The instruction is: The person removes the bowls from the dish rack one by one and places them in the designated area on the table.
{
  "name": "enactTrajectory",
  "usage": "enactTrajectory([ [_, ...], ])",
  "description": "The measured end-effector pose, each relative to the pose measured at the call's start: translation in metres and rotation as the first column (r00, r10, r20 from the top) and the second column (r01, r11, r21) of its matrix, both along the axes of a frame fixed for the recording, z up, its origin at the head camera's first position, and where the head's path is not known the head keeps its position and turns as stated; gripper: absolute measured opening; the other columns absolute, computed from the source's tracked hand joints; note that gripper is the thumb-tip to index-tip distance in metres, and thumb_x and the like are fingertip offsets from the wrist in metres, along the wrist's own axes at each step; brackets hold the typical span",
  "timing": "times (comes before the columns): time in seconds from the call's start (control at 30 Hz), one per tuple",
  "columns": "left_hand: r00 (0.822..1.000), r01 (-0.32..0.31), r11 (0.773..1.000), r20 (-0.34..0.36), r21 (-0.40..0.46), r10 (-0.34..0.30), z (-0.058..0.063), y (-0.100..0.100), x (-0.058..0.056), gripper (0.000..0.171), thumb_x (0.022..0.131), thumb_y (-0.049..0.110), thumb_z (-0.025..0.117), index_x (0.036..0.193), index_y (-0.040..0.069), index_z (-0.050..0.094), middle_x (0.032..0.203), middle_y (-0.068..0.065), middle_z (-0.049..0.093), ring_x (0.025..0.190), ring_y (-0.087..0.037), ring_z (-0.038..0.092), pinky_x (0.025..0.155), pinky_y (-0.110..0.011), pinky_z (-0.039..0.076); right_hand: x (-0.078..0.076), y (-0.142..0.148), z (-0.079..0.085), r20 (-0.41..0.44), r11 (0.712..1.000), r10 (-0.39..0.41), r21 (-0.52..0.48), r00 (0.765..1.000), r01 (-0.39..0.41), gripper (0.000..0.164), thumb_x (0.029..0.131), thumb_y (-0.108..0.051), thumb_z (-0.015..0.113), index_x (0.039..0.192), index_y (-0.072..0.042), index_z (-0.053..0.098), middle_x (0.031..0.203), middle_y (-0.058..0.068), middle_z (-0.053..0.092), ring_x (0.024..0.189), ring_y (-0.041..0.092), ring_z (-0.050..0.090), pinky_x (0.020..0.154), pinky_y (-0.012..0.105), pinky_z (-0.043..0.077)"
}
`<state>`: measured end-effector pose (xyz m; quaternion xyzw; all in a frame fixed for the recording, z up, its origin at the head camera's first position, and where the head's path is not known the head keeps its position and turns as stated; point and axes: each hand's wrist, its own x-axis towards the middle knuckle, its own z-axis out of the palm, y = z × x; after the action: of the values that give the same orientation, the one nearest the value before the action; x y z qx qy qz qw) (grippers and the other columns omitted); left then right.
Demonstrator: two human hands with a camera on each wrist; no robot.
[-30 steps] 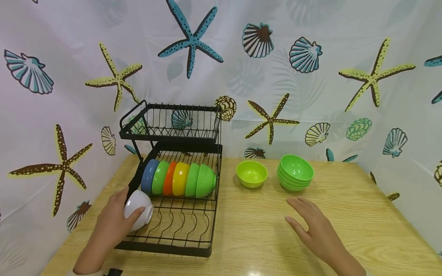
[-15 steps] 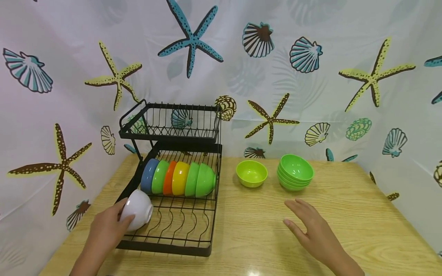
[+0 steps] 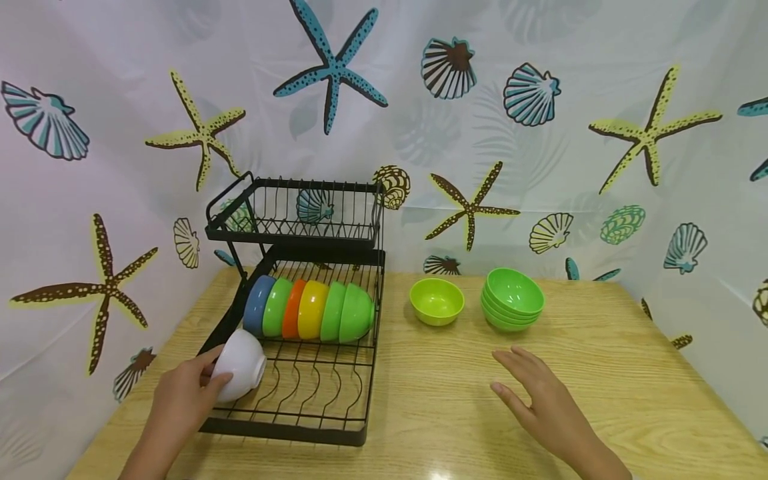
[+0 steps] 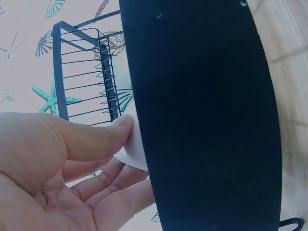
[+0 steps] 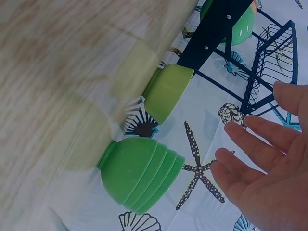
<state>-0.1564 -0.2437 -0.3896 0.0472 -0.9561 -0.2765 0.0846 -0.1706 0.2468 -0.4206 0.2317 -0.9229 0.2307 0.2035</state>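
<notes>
A white bowl [image 3: 241, 365] is tipped on its side at the front left of the black dish rack [image 3: 312, 437], its base facing right. My left hand [image 3: 183, 393] holds it by the rim, thumb on the near side and fingers partly hidden behind it. In the left wrist view the thumb [image 4: 103, 137] lies against the white rim, while the rack's dark side covers most of the bowl. My right hand [image 3: 540, 403] is held over the table with fingers extended and nothing in it, nearest the stack of green bowls [image 3: 513, 303].
Several coloured bowls [image 3: 309, 310] stand on edge in the rack's back row, blue at left, green at right. Above them is the rack's upper tier [image 3: 294, 237]. A lime bowl [image 3: 437, 303] sits upright on the wooden table [image 3: 444, 393]. A patterned curtain [image 3: 408, 133] hangs behind.
My left hand has drawn back slightly left and down, its thumb shifting toward the bowl's rim. The white bowl has hardly moved. My right hand has drifted slightly left.
</notes>
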Motion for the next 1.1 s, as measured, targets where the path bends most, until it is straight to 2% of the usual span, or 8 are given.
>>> enactTrajectory([
  [0.2,1.000,-0.004,1.000,-0.012,0.015,0.004,0.000,-0.001,0.001,0.051,0.086,0.009,0.071,0.130,-0.010,0.053,0.087,-0.017,0.068,0.078,-0.028,0.065,0.059,-0.038,0.054,0.001,-0.001,0.001,-0.002,1.000,0.001,0.005,1.000,-0.001,0.044,0.091,-0.023,0.067,0.130,-0.004,0.057,0.128,0.010,0.060,0.126,0.038,0.045,0.093,0.059,0.045],
  [0.37,0.998,0.016,0.999,-0.060,0.038,-0.014,0.001,0.000,0.004,0.050,0.084,0.008,0.072,0.129,-0.006,0.056,0.087,-0.015,0.069,0.077,-0.026,0.065,0.061,-0.039,0.056,0.001,-0.002,0.002,0.004,1.000,0.003,0.003,1.000,-0.003,0.044,0.091,-0.023,0.067,0.129,-0.004,0.057,0.128,0.009,0.060,0.126,0.038,0.045,0.093,0.059,0.045],
  [0.53,0.996,0.041,0.997,-0.083,0.066,-0.035,0.008,0.006,0.008,0.050,0.084,0.009,0.074,0.131,0.000,0.058,0.092,-0.017,0.070,0.084,-0.031,0.068,0.067,-0.044,0.058,0.001,-0.003,0.002,0.006,1.000,0.007,0.008,1.000,-0.007,0.043,0.092,-0.024,0.066,0.129,-0.005,0.057,0.129,0.009,0.060,0.127,0.038,0.045,0.093,0.059,0.045],
  [0.67,0.992,0.062,0.995,-0.112,0.078,-0.053,0.015,0.014,0.011,0.050,0.084,0.010,0.073,0.131,0.002,0.058,0.094,-0.016,0.071,0.087,-0.032,0.068,0.067,-0.042,0.059,0.001,-0.004,0.003,0.007,1.000,0.009,0.009,1.000,-0.009,0.044,0.092,-0.024,0.066,0.130,-0.005,0.057,0.129,0.010,0.060,0.126,0.038,0.046,0.093,0.059,0.045],
  [0.87,0.971,0.127,0.985,-0.218,0.118,-0.099,0.025,0.034,0.018,0.049,0.083,0.006,0.073,0.130,0.005,0.060,0.093,-0.013,0.072,0.087,-0.028,0.068,0.062,-0.029,0.057,0.001,-0.006,0.005,0.004,1.000,0.014,0.020,1.000,-0.014,0.044,0.091,-0.024,0.067,0.130,-0.007,0.057,0.130,0.010,0.059,0.127,0.036,0.046,0.094,0.058,0.045],
  [1.0,0.952,0.176,0.973,-0.279,0.148,-0.129,0.026,0.050,0.023,0.047,0.081,0.005,0.074,0.127,0.008,0.064,0.097,-0.010,0.072,0.086,-0.021,0.068,0.064,-0.028,0.058,0.001,-0.007,0.003,0.001,0.999,0.034,0.035,0.999,-0.034,0.045,0.090,-0.022,0.068,0.131,-0.006,0.057,0.130,0.011,0.059,0.126,0.037,0.046,0.093,0.057,0.046],
  [1.1,0.931,0.244,0.951,-0.319,0.189,-0.175,0.026,0.063,0.024,0.045,0.079,0.002,0.075,0.123,0.008,0.067,0.105,-0.010,0.071,0.088,-0.020,0.068,0.065,-0.028,0.059,0.001,-0.007,0.001,-0.011,0.998,0.045,0.038,0.999,-0.045,0.046,0.090,-0.021,0.069,0.131,-0.006,0.056,0.131,0.012,0.058,0.125,0.036,0.048,0.093,0.056,0.047],
])
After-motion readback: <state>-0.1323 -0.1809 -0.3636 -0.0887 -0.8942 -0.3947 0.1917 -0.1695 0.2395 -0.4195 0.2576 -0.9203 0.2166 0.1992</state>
